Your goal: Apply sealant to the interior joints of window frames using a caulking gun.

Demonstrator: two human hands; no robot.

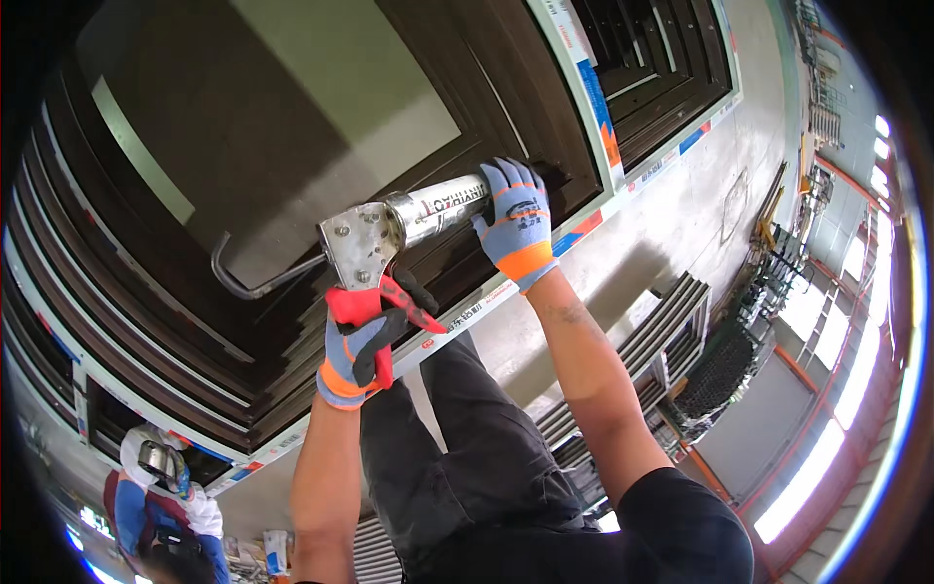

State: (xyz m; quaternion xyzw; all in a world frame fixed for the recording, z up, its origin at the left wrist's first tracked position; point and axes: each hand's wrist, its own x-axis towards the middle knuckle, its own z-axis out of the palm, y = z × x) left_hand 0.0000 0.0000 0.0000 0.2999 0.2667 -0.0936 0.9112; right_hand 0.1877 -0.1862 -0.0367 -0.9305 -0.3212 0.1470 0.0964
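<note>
The person holds a gun (443, 210) with a silver barrel in two gloved hands, and it lies in the air above the brown frames (477, 73), close to their near edge. The left hand (352, 352) is closed around the red handle (358, 308), below the metal block at the rear of the gun, and the red trigger (418, 310) sticks out to the right of this hand. The right hand (520, 216) is around the front end of the barrel, with its fingers bent over the top; the underside of this grip is hidden, and I cannot tell how the tip of the gun looks. From the rear of the gun a bent rod (255, 290) goes out to the left and ends in a hook. Both gloves are grey-blue with orange at the wrist. The frames are piled in several layers, and pale tape (469, 316) with coloured marks runs along their outer edge. At the lower left, beyond the frames, there is another person (201, 514), partly cut by the dark rim of the view. On the right, long bars (671, 321) are stacked near the grey floor (705, 209)
</note>
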